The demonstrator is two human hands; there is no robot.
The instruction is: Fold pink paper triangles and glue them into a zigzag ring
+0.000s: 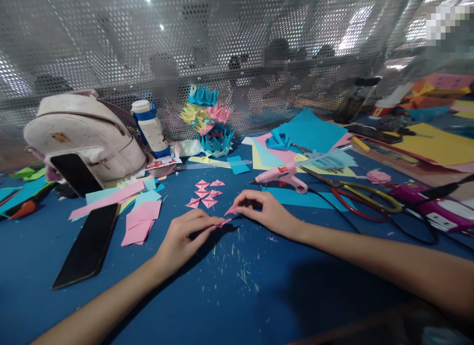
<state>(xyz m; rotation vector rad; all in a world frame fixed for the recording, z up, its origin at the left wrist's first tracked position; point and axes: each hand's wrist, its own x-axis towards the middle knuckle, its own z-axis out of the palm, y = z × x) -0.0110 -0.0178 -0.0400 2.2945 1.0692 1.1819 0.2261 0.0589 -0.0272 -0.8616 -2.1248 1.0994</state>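
Note:
Between the fingertips of my left hand [188, 234] is a small folded pink paper piece [222, 223]. My right hand [264, 211] pinches another folded pink paper piece [231, 210], its point close to the first; whether the two touch I cannot tell. Several similar pink folded pieces [202, 193] lie on the blue table just beyond my hands. Behind my right hand lies a pink glue gun [277, 176] with a clear glue stick in its back. To the left of my left hand is a stack of pink paper squares [139, 225].
A black phone [87, 246] lies at left, before a white backpack [83, 132] and a bottle [151, 130]. Folded paper flowers [215, 137] stand at the back. Scissors [366, 196], a purple power strip [431, 206] and cables lie at right, beyond blue paper sheets [314, 130].

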